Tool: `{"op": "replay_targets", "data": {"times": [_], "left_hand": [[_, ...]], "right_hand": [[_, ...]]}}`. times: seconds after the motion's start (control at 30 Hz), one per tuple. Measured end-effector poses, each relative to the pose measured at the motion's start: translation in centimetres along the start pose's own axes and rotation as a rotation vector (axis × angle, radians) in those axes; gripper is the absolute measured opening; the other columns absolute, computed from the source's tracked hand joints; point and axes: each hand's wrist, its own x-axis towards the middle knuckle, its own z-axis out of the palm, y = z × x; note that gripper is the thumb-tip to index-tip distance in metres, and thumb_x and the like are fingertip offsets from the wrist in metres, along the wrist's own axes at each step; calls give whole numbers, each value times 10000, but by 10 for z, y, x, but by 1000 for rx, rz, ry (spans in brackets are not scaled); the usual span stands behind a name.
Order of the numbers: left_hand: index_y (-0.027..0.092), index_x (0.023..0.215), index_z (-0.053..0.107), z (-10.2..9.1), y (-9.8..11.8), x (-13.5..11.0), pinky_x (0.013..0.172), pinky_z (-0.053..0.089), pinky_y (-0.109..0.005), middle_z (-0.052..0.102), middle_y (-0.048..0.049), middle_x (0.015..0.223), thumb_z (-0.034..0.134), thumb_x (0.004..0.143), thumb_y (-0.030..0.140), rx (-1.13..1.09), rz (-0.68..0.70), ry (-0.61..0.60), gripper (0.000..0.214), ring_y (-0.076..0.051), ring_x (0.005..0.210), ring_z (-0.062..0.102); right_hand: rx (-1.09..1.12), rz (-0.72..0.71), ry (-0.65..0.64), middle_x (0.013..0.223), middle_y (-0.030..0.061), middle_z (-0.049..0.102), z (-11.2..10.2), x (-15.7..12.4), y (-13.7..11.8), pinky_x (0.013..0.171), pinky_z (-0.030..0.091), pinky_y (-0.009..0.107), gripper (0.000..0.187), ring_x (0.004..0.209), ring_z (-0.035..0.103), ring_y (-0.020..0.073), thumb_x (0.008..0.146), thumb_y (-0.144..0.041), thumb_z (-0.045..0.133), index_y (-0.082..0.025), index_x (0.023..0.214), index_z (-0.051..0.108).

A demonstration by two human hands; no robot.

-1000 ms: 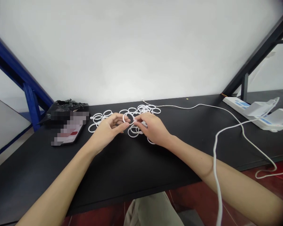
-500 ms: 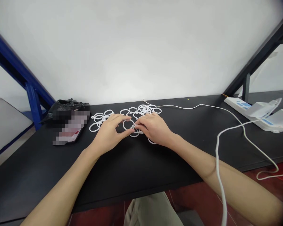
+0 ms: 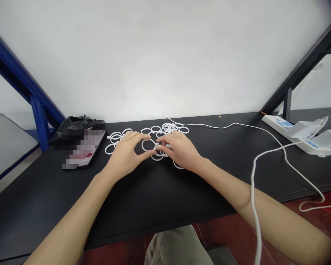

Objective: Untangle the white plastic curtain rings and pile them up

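Observation:
My left hand (image 3: 128, 152) holds a white plastic ring (image 3: 142, 145) between thumb and index finger, one on its far side and one on its near side. At the ring's right side is a small eyelet (image 3: 156, 144). My right hand (image 3: 180, 149) is close by, its thumb and index fingertip parted on either side of that eyelet; whether they touch it I cannot tell. Under and beside my right hand lie other rings, among them a near ring (image 3: 157, 159) and one partly hidden ring (image 3: 178, 166). More rings (image 3: 110, 149) lie left of my left hand.
A heap of white rings (image 3: 169, 128) lies behind my hands on the black table (image 3: 143, 198). At left are a phone (image 3: 92, 143) and a crumpled black bag (image 3: 77, 123). A white cable (image 3: 255, 184) crosses my right forearm. White-and-blue packaging (image 3: 295, 134) lies at right.
My right thumb and index finger have parted from their pinch beside the ring. The held ring has shifted slightly left with my left hand still on it.

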Motion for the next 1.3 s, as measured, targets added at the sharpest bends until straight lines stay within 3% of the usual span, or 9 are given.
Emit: {"op": "replay_targets", "data": {"times": [0.1, 0.23, 0.33, 0.4, 0.57, 0.67, 0.93, 1.1, 1.3], "left_hand": [[233, 1131, 621, -3, -10, 1, 893, 460, -403, 678, -63, 1100, 592, 869, 465, 158, -115, 59, 351, -276, 1039, 553], [183, 1201, 621, -5, -31, -1, 886, 438, -501, 662, -148, 1157, 495, 896, 451, 410, -309, 81, 426, -382, 1112, 509], [124, 1272, 595, 0, -38, -3, 878, 427, -535, 626, -183, 1247, 459, 903, 392, 514, -362, 91, 476, -422, 1155, 469], [103, 1300, 579, 9, -37, -3, 902, 413, -542, 593, -182, 1310, 449, 903, 335, 561, -328, 91, 477, -420, 1179, 450], [148, 1350, 552, 34, -27, 8, 985, 355, -527, 570, -127, 1381, 349, 930, 173, 600, -75, 10, 468, -368, 1237, 433], [176, 1289, 603, 40, -29, 15, 972, 356, -532, 574, -119, 1379, 366, 922, 157, 630, -41, -53, 437, -379, 1249, 427], [185, 914, 654, 32, -31, 17, 904, 368, -499, 661, -113, 1135, 478, 928, 242, 582, 118, 34, 185, -344, 1096, 490], [198, 932, 610, 23, -5, 16, 843, 381, -432, 693, -72, 956, 515, 938, 247, 396, 260, 183, 107, -277, 986, 520], [226, 1044, 608, 18, 9, 12, 720, 429, -322, 658, -22, 830, 491, 977, 296, 150, 261, 166, 153, -189, 799, 528]], "right_hand": [[-21, 29, 14, 910, 49, 696, 1, 0, 2, 851, 403, 348, 297, 924, 553, 221, 932, -383, 585, -167, 1128, 639], [-82, 52, -47, 990, 84, 678, 0, -2, 3, 889, 407, 379, 292, 965, 530, 242, 913, -418, 596, -162, 1029, 675], [-108, 40, -88, 1048, 101, 654, -1, -3, 1, 925, 395, 401, 364, 1015, 513, 259, 871, -497, 626, -166, 1007, 690], [-109, 35, -101, 1063, 103, 642, -2, -3, -1, 939, 388, 403, 386, 1037, 504, 259, 865, -509, 628, -164, 1026, 691], [-104, 22, -125, 1031, 101, 627, -2, -3, -7, 916, 391, 392, 356, 1021, 498, 249, 869, -460, 639, -149, 1031, 698], [-97, 22, -147, 1034, 105, 624, -1, -3, -9, 886, 396, 385, 334, 1003, 498, 242, 883, -445, 628, -152, 1027, 699], [-93, 18, -80, 1084, 121, 643, 3, -4, -6, 935, 417, 419, 317, 1048, 517, 259, 921, -396, 583, -140, 1086, 671], [11, 17, 109, 1193, 122, 639, 4, -2, -5, 986, 448, 432, 405, 1123, 559, 251, 946, -277, 535, -162, 1334, 507], [206, 40, 226, 1070, 79, 700, 0, 0, -8, 860, 525, 360, 232, 961, 659, 188, 955, -259, 505, -171, 1152, 590]]}}
